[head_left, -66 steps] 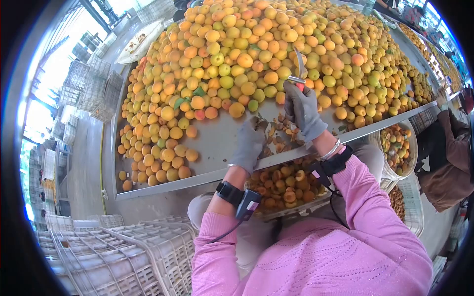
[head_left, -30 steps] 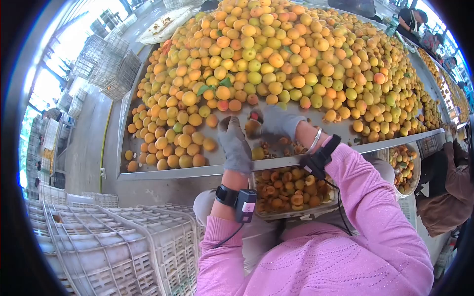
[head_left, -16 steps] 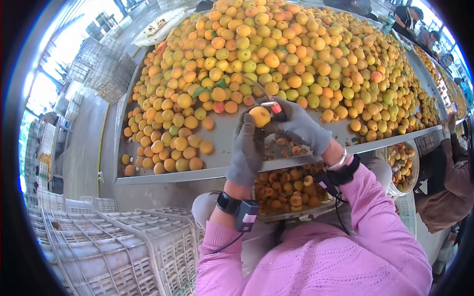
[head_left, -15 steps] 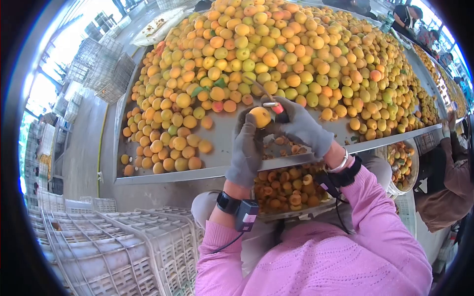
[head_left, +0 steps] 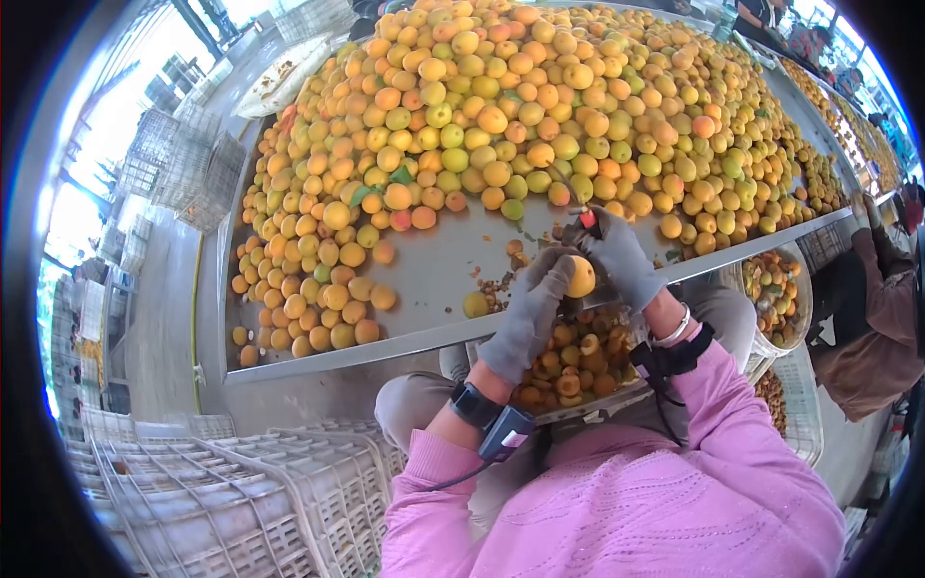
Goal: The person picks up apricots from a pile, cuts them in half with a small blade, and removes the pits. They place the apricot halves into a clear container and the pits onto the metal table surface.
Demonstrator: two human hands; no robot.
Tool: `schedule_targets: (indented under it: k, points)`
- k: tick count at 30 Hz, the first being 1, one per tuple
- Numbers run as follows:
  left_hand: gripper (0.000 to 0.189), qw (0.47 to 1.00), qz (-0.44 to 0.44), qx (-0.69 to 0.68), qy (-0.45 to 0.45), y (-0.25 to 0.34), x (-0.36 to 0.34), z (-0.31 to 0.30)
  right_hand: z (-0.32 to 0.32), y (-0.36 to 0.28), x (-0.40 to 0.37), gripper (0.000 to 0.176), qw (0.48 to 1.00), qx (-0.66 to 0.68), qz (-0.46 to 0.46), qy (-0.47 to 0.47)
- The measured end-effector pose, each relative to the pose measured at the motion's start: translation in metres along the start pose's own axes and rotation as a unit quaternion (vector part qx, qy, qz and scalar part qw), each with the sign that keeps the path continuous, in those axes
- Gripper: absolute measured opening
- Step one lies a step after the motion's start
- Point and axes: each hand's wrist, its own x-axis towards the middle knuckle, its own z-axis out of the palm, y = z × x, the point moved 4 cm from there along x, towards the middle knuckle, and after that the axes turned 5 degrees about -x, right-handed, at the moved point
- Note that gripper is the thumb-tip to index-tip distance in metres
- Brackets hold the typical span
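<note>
My left hand point(head_left: 532, 313), in a grey glove, is closed around a yellow-orange apricot point(head_left: 581, 276) just over the table's front edge. Close beside it, my gloved right hand point(head_left: 621, 258) grips a red-handled tool point(head_left: 588, 219) whose thin, curved metal shaft points away toward the pile. Below both hands, a container at my lap holds cut apricots point(head_left: 568, 376). Small scraps point(head_left: 493, 289) and a lone apricot point(head_left: 475, 304) lie on the metal table point(head_left: 434, 265) near my left hand.
A large heap of apricots point(head_left: 520, 96) covers much of the table. To the right stands a bucket of cut fruit point(head_left: 774, 299), with a person in brown point(head_left: 882, 328) beyond it. Plastic crates point(head_left: 222, 491) are stacked at the lower left. More people work at the far right.
Both hands have moved right and down toward the lap, still with an apricot and the red-handled tool. The view has shifted, and more scraps show on the table.
</note>
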Motion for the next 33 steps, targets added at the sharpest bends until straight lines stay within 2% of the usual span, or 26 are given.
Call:
schedule_targets:
  k: [1,2,3,5,6,7,9,15,19,21,24,26,27,30,31,32,33]
  points:
    - [0.029,1.000,-0.003,0.000,-0.002,0.001,0.000,0.000,-0.003,-0.009,-0.003,0.034,1.000,0.010,0.005,-0.012]
    - [0.030,0.997,0.034,-0.064,0.027,0.005,0.002,-0.004,-0.004,-0.021,-0.008,0.041,1.000,0.011,-0.006,-0.009]
    - [0.031,0.988,0.070,-0.129,0.058,0.009,0.003,-0.008,-0.008,-0.031,-0.016,0.041,1.000,0.010,-0.002,-0.008]
    - [0.036,0.980,0.088,-0.169,0.053,0.017,0.007,-0.017,-0.003,-0.048,-0.036,0.047,0.980,0.100,0.080,-0.154]
    - [0.039,0.977,0.104,-0.179,0.056,0.022,0.007,-0.019,0.001,-0.056,-0.045,0.046,0.972,0.121,0.096,-0.174]
    - [0.043,0.973,0.121,-0.189,0.058,0.027,0.007,-0.020,0.006,-0.055,-0.047,0.046,0.973,0.121,0.095,-0.174]
    - [0.044,0.974,0.123,-0.187,0.028,0.026,0.009,-0.022,0.011,-0.059,-0.046,0.047,0.982,0.107,0.006,-0.154]
    - [0.046,0.984,0.111,-0.140,0.001,0.030,0.005,-0.013,0.010,-0.062,-0.042,0.047,0.992,0.003,-0.033,-0.124]
    - [0.044,0.984,0.112,-0.138,0.028,0.022,0.007,-0.014,0.015,-0.060,-0.043,0.047,0.993,-0.031,-0.026,-0.107]
    - [0.043,0.983,0.112,-0.144,0.031,0.020,0.006,-0.014,0.018,-0.054,-0.042,0.047,0.992,-0.086,-0.059,-0.068]
    - [0.044,0.986,0.119,-0.107,0.044,0.023,0.003,-0.010,0.022,-0.051,-0.045,0.045,0.996,-0.042,-0.032,-0.066]
    - [0.039,0.982,0.137,-0.079,0.106,0.023,0.004,-0.012,0.023,-0.047,-0.045,0.045,0.997,-0.040,-0.017,-0.067]
    - [0.039,0.982,0.137,-0.080,0.106,0.025,0.004,-0.011,0.023,-0.045,-0.045,0.045,0.997,-0.039,-0.002,-0.069]
    - [0.033,0.980,0.153,-0.006,0.125,0.026,0.005,-0.012,0.024,-0.046,-0.043,0.046,0.995,-0.045,0.034,-0.084]
    - [0.031,0.971,0.158,0.076,0.160,0.022,0.009,-0.018,0.023,-0.044,-0.041,0.046,0.995,-0.045,0.033,-0.084]
    - [0.029,0.955,0.162,0.159,0.193,0.021,0.013,-0.023,0.020,-0.042,-0.037,0.046,0.983,-0.174,-0.003,-0.065]
    - [0.029,0.955,0.163,0.161,0.191,0.021,0.016,-0.025,0.017,-0.040,-0.034,0.046,0.952,-0.300,-0.039,-0.044]
